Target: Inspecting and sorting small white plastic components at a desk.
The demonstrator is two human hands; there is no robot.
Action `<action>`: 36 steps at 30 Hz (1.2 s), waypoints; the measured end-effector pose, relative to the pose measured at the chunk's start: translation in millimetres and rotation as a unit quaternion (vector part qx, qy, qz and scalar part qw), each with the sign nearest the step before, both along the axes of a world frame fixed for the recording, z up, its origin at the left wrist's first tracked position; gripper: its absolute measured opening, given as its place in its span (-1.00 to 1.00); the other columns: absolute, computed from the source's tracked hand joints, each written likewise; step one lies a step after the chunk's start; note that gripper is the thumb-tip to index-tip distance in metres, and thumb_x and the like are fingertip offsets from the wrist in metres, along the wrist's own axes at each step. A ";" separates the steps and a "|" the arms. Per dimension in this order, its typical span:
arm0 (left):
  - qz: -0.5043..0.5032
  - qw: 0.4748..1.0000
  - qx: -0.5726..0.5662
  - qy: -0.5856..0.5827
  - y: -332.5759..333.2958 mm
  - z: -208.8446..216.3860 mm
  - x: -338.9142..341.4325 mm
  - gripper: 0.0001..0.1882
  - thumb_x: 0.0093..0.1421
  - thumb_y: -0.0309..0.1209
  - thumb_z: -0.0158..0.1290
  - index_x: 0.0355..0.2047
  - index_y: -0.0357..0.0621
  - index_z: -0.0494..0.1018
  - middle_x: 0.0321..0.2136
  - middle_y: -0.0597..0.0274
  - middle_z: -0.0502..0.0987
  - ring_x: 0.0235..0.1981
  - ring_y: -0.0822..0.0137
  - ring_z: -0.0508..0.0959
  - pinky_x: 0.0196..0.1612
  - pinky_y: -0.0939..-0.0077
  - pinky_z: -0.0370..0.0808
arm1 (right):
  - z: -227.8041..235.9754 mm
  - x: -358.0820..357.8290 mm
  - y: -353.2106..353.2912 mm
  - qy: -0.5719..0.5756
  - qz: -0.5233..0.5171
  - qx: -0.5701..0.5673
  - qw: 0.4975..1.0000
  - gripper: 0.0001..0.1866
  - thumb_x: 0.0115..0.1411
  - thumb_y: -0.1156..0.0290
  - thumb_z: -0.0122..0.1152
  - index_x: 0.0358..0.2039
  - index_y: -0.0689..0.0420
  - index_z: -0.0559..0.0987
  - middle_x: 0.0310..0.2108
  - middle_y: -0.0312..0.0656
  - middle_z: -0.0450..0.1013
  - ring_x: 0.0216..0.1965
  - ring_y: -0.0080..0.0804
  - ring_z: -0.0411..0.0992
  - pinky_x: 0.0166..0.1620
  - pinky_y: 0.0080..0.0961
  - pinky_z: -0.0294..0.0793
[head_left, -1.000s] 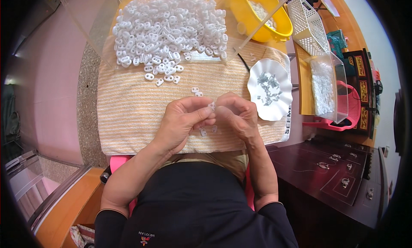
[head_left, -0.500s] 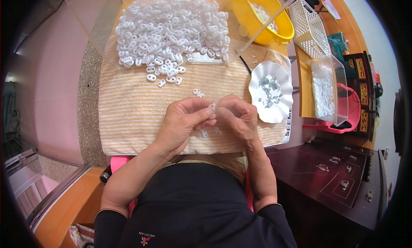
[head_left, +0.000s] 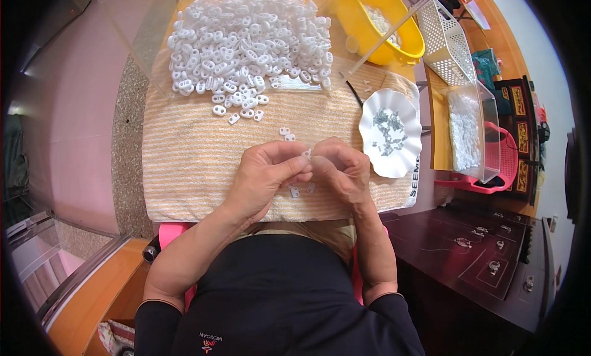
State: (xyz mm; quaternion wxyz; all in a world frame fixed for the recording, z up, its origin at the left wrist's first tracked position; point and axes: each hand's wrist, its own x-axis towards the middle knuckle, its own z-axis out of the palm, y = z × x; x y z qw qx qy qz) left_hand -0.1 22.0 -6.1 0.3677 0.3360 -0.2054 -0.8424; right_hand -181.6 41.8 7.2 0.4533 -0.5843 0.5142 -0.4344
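The left hand and right hand meet fingertip to fingertip, both pinching 1 small white plastic two-hole piece above the striped beige towel. At the towel's far end, a heap of the same white pieces lies under a clear plastic sheet. The white scalloped plate to the right holds small grey metal bits. The yellow plastic bowl holds pale pieces; the clear rectangular box holds white material. 2 loose pieces lie just beyond the hands, and bare towel stretches left of them to its edge.
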 end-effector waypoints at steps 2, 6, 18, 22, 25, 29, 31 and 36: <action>0.003 1.000 0.002 -0.004 0.7 1.0 -1.0 -0.80 0.21 -0.54 0.10 -0.15 -0.31 0.49 -0.32 0.15 0.59 -0.35 0.42 0.61 -0.21 0.59 0.61 | 1.7 1.0 0.5 0.000 -0.002 0.002 1.000 -0.94 0.17 0.57 0.20 -0.37 0.30 0.56 -0.41 -0.28 0.48 -0.41 -0.67 0.41 -0.36 -0.71 0.39; 0.008 1.000 0.002 -0.014 2.3 1.5 -0.8 -0.80 0.21 -0.55 0.10 -0.15 -0.32 0.49 -0.32 0.15 0.58 -0.35 0.42 0.61 -0.20 0.58 0.61 | -0.3 2.2 1.5 0.002 -0.003 0.007 1.000 -0.94 0.18 0.56 0.20 -0.37 0.30 0.55 -0.41 -0.29 0.47 -0.42 -0.68 0.40 -0.37 -0.71 0.39; 0.024 0.999 -0.016 -0.032 4.8 5.0 -2.1 -0.80 0.20 -0.54 0.11 -0.15 -0.33 0.49 -0.35 0.15 0.58 -0.36 0.42 0.61 -0.23 0.60 0.60 | -1.7 4.0 2.1 0.013 -0.015 0.023 1.000 -0.90 0.20 0.52 0.18 -0.39 0.29 0.53 -0.47 -0.31 0.46 -0.47 -0.69 0.36 -0.41 -0.70 0.34; 0.032 0.999 -0.023 -0.015 5.5 4.3 -3.3 -0.80 0.20 -0.54 0.12 -0.16 -0.33 0.49 -0.36 0.15 0.58 -0.36 0.42 0.61 -0.23 0.60 0.60 | 0.3 5.0 2.0 0.042 -0.007 0.003 0.999 -0.88 0.22 0.50 0.16 -0.41 0.29 0.52 -0.49 -0.27 0.45 -0.50 -0.63 0.35 -0.42 -0.64 0.33; 0.032 0.998 -0.043 -0.029 6.1 4.1 -2.9 -0.80 0.19 -0.54 0.12 -0.16 -0.33 0.49 -0.35 0.15 0.59 -0.36 0.43 0.60 -0.22 0.59 0.59 | 6.2 7.0 1.3 0.051 -0.004 -0.006 0.999 -0.89 0.20 0.51 0.16 -0.44 0.29 0.51 -0.50 -0.24 0.46 -0.50 -0.57 0.37 -0.42 -0.60 0.35; 0.028 0.995 -0.081 -0.058 8.6 4.5 -3.8 -0.80 0.18 -0.56 0.13 -0.17 -0.35 0.49 -0.35 0.14 0.59 -0.36 0.43 0.59 -0.22 0.58 0.58 | 11.0 6.1 -0.2 0.083 0.008 0.011 0.996 -0.89 0.17 0.52 0.16 -0.47 0.29 0.52 -0.52 -0.21 0.49 -0.49 -0.51 0.43 -0.40 -0.58 0.38; 0.031 0.994 -0.092 -0.056 9.9 4.3 -4.0 -0.80 0.18 -0.57 0.13 -0.17 -0.36 0.49 -0.35 0.14 0.59 -0.36 0.44 0.59 -0.22 0.58 0.58 | 11.3 6.1 0.2 0.057 0.016 0.027 0.998 -0.90 0.20 0.54 0.14 -0.46 0.27 0.53 -0.51 -0.27 0.47 -0.47 -0.57 0.41 -0.38 -0.63 0.37; 0.016 0.990 -0.113 -0.079 8.6 2.5 -4.2 -0.80 0.18 -0.57 0.13 -0.18 -0.36 0.49 -0.34 0.13 0.59 -0.35 0.43 0.59 -0.21 0.57 0.58 | 12.0 2.5 0.7 0.031 0.026 0.052 0.998 -0.88 0.25 0.53 0.12 -0.43 0.26 0.54 -0.50 -0.32 0.46 -0.44 -0.65 0.40 -0.35 -0.69 0.38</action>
